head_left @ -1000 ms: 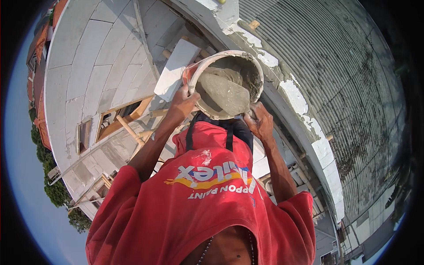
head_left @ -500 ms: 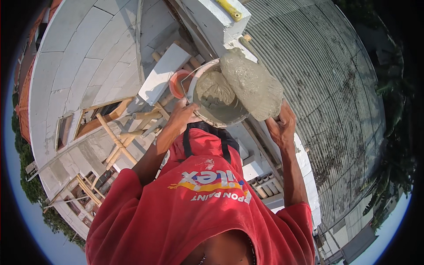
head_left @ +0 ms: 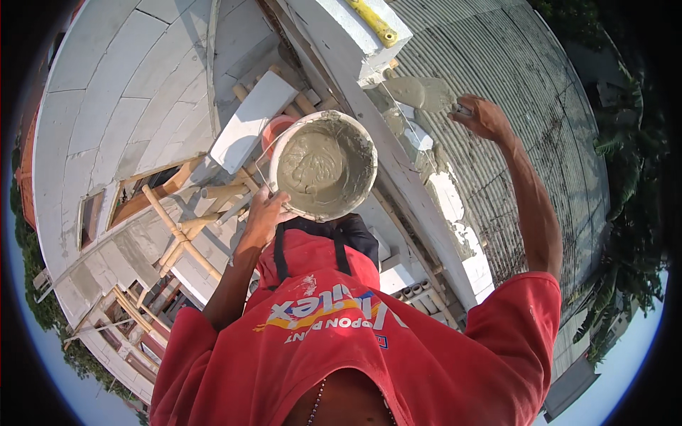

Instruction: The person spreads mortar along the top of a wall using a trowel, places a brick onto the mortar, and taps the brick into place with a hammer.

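Observation:
My left hand point(head_left: 266, 213) grips the near left rim of a white bucket point(head_left: 368, 145), tilted so its inside shows. Wet grey mortar point(head_left: 309, 165) lies in it and coats its wall. Out to the right, my right hand point(head_left: 485, 117) is closed on the handle of a mortar-coated trowel point(head_left: 432, 94). The trowel's blade points left, near the end of a white block point(head_left: 364, 53) on the wall; I cannot tell if it touches the wall. Patches of mortar mark the wall top point(head_left: 447, 195) below the trowel.
A yellow tool point(head_left: 374, 23), perhaps a spirit level, rests on the block. Corrugated roofing point(head_left: 540, 156) spreads beyond the wall on the right. Behind the bucket are a red container point(head_left: 275, 128) and a loose white block point(head_left: 253, 122). Bamboo poles point(head_left: 183, 231) stand at left beside a block wall point(head_left: 121, 92).
My right hand has swung up and right with the trowel, away from the bucket. The big mortar load seen on it is now much smaller. The bucket has shifted slightly left and down.

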Demonstrator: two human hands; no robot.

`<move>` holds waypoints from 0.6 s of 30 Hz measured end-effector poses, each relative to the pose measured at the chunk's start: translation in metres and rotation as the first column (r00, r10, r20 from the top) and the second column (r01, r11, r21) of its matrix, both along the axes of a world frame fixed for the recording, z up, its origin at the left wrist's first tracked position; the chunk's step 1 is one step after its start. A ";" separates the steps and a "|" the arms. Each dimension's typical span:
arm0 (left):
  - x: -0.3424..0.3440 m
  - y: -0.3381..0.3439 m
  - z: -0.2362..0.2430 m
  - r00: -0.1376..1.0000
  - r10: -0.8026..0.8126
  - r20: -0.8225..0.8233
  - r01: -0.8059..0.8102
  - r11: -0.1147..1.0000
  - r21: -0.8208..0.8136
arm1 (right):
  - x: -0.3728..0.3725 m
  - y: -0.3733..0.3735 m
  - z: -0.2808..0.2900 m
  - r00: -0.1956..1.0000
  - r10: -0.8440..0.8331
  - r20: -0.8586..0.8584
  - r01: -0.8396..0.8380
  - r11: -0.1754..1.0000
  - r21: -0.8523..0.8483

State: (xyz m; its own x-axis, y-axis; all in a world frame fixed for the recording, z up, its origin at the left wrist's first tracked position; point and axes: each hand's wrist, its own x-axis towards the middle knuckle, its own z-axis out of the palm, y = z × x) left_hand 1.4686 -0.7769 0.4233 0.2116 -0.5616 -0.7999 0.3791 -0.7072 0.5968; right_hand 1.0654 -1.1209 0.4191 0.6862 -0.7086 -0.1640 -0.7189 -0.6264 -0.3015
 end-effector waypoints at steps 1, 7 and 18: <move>0.005 0.005 -0.007 0.999 0.028 -0.016 -0.028 0.999 0.026 | 0.010 -0.015 -0.005 0.999 0.031 -0.012 -0.031 0.999 0.024; 0.017 0.021 -0.013 0.997 0.082 -0.009 -0.082 0.997 0.000 | 0.121 -0.075 0.102 0.903 0.202 -0.380 -0.144 0.974 0.176; 0.023 0.001 -0.021 0.991 0.106 -0.084 -0.108 0.994 -0.027 | 0.157 -0.071 0.227 0.788 -0.090 -0.609 0.078 0.996 -0.046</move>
